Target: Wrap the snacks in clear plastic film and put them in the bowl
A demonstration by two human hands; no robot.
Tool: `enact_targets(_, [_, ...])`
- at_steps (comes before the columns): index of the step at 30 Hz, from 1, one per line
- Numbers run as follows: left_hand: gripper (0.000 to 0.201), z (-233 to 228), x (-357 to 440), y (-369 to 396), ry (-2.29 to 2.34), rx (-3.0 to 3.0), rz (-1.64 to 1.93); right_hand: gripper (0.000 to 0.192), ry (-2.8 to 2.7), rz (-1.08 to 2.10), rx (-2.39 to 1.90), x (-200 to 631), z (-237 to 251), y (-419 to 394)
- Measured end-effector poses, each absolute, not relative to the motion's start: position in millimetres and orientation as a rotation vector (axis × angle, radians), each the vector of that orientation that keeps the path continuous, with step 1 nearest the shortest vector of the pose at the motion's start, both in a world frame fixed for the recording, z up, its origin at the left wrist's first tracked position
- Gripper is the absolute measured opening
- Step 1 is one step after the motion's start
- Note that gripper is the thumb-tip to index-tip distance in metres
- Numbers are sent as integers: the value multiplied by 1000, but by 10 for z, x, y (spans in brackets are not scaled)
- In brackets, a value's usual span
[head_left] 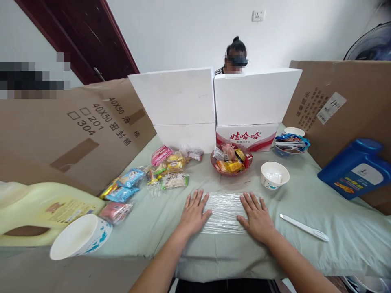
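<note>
A flat rectangle of clear, wrinkled plastic film (226, 211) lies on the green cloth in front of me. My left hand (194, 213) rests palm down at the film's left edge, its fingers spread. On the opposite edge lies my right hand (255, 217), also flat with fingers apart. Neither hand grips anything. Just to the right of my right hand is a white utility knife (304, 228). Beyond it stands a white paper bowl (274, 181) with clear plastic inside. Past the film is a red bowl (231, 171) of wrapped snacks.
Wrapped snacks (174, 165) and blue packets (126, 191) lie on the left, near a paper bowl (80, 240) and a yellow jug (45, 207). On the right are a blue bottle (356, 173) and a bowl of packets (290, 151). White boxes (180, 101) and cardboard (336, 122) enclose the table; a person sits behind.
</note>
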State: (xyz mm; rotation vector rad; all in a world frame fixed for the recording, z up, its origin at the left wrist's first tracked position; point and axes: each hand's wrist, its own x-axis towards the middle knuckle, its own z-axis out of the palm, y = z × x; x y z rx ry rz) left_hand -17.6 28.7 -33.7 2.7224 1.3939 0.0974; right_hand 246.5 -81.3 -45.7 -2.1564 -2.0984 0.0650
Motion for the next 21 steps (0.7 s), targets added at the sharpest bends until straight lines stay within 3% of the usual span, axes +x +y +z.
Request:
enact_targets(4, [57,-294,-445,271,1500,2687,283,68,-1959,-68,-2184,2663,-433,-1013])
enact_targets(7, [42,-113,-508,88,1131,2749,444,62,-2080,1,-1964,2768,-300,-1217])
enact_targets(11, [35,50,-551,-106,673,2770,347,49,-2259,271,-1731,2869,-175,-1451])
enact_targets(15, [30,-20,-626,-73,632,2787,397,29,-2192,230,-1729,2968,-243,-1555])
enact_targets(21, [20,11,-645,10,735,2572,557,27,-2104,291,-1682,3001,-196,-1561])
